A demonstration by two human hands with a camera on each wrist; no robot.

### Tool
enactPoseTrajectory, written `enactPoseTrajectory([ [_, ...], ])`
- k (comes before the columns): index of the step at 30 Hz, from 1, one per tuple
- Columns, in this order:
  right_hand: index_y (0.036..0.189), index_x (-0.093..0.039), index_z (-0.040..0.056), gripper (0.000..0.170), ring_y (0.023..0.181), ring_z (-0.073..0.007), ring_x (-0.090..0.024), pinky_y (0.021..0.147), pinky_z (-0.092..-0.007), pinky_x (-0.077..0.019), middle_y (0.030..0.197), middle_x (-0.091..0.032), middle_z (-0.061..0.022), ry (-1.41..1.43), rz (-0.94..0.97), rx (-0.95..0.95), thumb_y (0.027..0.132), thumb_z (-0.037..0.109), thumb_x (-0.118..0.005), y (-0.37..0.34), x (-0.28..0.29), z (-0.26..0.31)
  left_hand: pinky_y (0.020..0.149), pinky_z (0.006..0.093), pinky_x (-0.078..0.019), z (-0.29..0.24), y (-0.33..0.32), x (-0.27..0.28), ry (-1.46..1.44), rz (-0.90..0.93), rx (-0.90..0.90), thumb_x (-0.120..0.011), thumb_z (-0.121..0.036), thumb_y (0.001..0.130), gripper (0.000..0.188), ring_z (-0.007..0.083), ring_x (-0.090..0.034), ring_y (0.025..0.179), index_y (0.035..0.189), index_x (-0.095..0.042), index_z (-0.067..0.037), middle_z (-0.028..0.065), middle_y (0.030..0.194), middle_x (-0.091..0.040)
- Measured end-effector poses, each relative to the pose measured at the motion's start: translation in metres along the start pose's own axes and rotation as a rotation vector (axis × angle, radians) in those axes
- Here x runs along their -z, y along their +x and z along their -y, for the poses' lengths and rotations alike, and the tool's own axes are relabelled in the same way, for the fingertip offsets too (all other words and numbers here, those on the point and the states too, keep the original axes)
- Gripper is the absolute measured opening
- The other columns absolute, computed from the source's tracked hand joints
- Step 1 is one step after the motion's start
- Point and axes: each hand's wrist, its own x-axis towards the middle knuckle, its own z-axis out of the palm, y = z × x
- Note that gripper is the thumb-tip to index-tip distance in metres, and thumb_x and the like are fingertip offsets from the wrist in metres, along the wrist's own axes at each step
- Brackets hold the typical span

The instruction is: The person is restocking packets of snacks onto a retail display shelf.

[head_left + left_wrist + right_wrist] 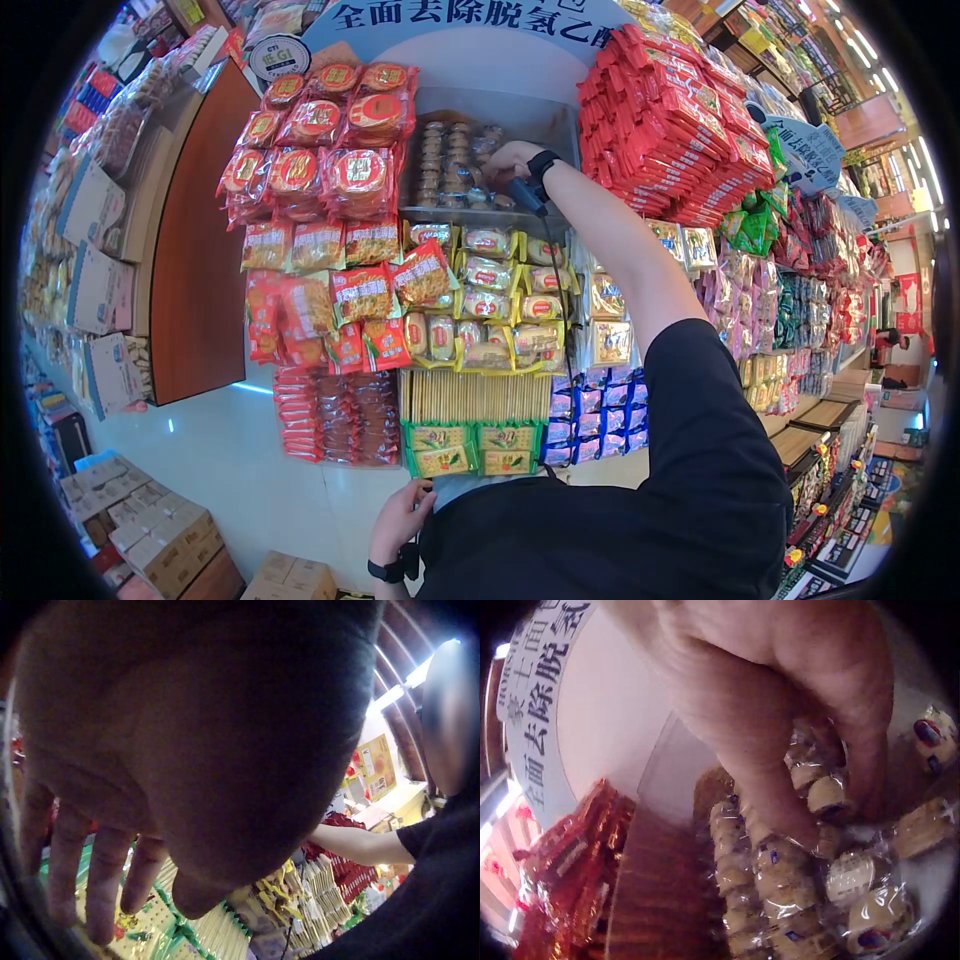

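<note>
Right hand [512, 160] is down inside a clear bin [530, 108], thumb and fingers set apart on either side of small wrapped cakes [784, 877]; whether they grip one, I cannot tell. Cakes: in columns within the bin, a few loose beside the hand. Left hand [403, 512]: low, fingers extended, holding nothing, near green-edged packets [445, 452]. Red packets [660, 125] are piled right of the bin, round biscuits [357, 172] left.
</note>
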Motion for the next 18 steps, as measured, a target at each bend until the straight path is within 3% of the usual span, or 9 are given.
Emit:
enactPoseTrajectory([
  [2, 0.09, -0.072, 0.0048, 0.021, 0.075, -0.0117, -0.064, 0.064, -0.0289, -0.053, 0.084, -0.069, -0.0043, 0.328, 0.006, -0.004, 0.089, 0.024, -0.079, -0.003, -0.005, -0.007, 0.08, 0.0383, -0.0551, -0.004, 0.0, 0.001, -0.002, 0.007, 0.008, -0.067, -0.025, 0.101, 0.033, 0.0293, -0.071, 0.086, 0.123, -0.065, -0.001, 0.015, 0.092, -0.073],
  [5, 0.091, -0.073, 0.007, 0.021, 0.074, -0.0109, -0.064, 0.062, -0.0301, -0.0521, 0.085, -0.069, -0.0049, 0.359, -0.065, -0.005, 0.087, 0.025, -0.082, -0.001, -0.015, -0.007, 0.079, 0.038, -0.0551, -0.006, 0.002, 0.0, 0.022, 0.009, 0.007, -0.067, -0.026, 0.101, 0.033, 0.0285, -0.072, 0.086, 0.123, -0.065, 0.0, 0.0144, 0.091, -0.074],
  [8, 0.094, -0.074, 0.0081, 0.026, 0.075, -0.012, -0.064, 0.066, -0.031, -0.0555, 0.089, -0.07, -0.0043, 0.175, -0.093, 0.031, 0.085, 0.03, -0.086, -0.001, -0.02, -0.004, 0.079, 0.0376, -0.0552, -0.01, 0.002, 0.002, 0.033, 0.009, 0.008, -0.067, -0.025, 0.101, 0.033, 0.0281, -0.072, 0.085, 0.123, -0.065, 0.0, 0.0142, 0.091, -0.074],
  [12, 0.104, -0.077, 0.0119, 0.039, 0.079, -0.0159, -0.069, 0.073, -0.0335, -0.0586, 0.096, -0.074, -0.0056, -0.516, -0.187, 0.107, 0.082, 0.043, -0.085, 0.024, -0.016, -0.007, 0.079, 0.0374, -0.0555, -0.009, -0.001, 0.001, 0.013, -0.008, 0.004, -0.067, -0.024, 0.101, 0.032, 0.0279, -0.072, 0.084, 0.122, -0.065, 0.0, 0.0142, 0.091, -0.074],
  [14, 0.109, -0.078, 0.0133, 0.043, 0.081, -0.0175, -0.071, 0.074, -0.0346, -0.0586, 0.097, -0.076, -0.0066, -0.835, -0.248, 0.096, 0.083, 0.047, -0.082, -0.005, -0.017, 0.018, 0.078, 0.0374, -0.0556, -0.01, 0.0, 0.0, 0.014, -0.009, 0.002, -0.067, -0.024, 0.101, 0.032, 0.0279, -0.072, 0.084, 0.122, -0.065, 0.0, 0.0142, 0.09, -0.074],
  [16, 0.109, -0.078, 0.016, 0.038, 0.083, -0.0185, -0.072, 0.074, -0.0345, -0.0583, 0.1, -0.077, -0.0067, -1.02, -0.179, -0.012, 0.088, 0.048, -0.074, -0.015, -0.018, 0.024, 0.078, 0.0375, -0.0556, -0.011, 0.001, 0.0, 0.023, 0.0, 0.007, -0.067, -0.024, 0.101, 0.032, 0.0282, -0.072, 0.083, 0.122, -0.065, 0.0, 0.0143, 0.089, -0.074],
  [18, 0.107, -0.077, 0.0171, 0.035, 0.081, -0.0182, -0.072, 0.072, -0.0333, -0.0575, 0.098, -0.076, -0.006, -1.257, -0.099, 0.064, 0.093, 0.048, -0.067, -0.019, -0.018, 0.022, 0.08, 0.037, -0.0546, -0.01, 0.001, -0.001, 0.015, 0.026, 0.045, -0.068, -0.024, 0.101, 0.033, 0.0263, -0.07, 0.087, 0.126, -0.065, -0.002, 0.0125, 0.093, -0.073],
])
